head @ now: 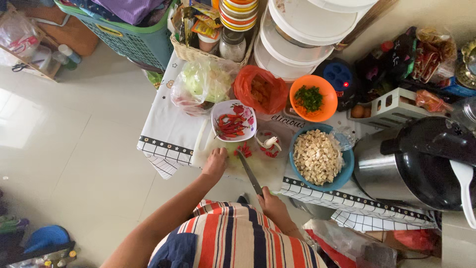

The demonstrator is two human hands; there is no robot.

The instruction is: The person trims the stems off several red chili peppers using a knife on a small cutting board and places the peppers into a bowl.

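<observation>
Honestly, for chopping like this the thing to get right is fingertips tucked back from the edge, blade tip kept low on the board.

The right hand [270, 203] is wrapped around the handle of a long dark-bladed kitchen knife [249, 172], tip pointing at the little pile of cut red chilli pieces [244, 150]. The left hand [215, 163] rests curled on the pale plastic cutting board [267, 171], just beside that pile; whether it pins a chilli I can't tell.

Further back sits a white flowered bowl of whole red chillies [233, 120], and to the right a blue bowl of pale diced cubes [317, 158].

The table wears a white cloth with a black starred border [168, 134], and it's crowded: an orange bowl of chopped greens [312, 98], bagged cabbage [203, 82], a steel pot with a black lid [411, 161]. Pale tiled floor [59, 149] on the left.
</observation>
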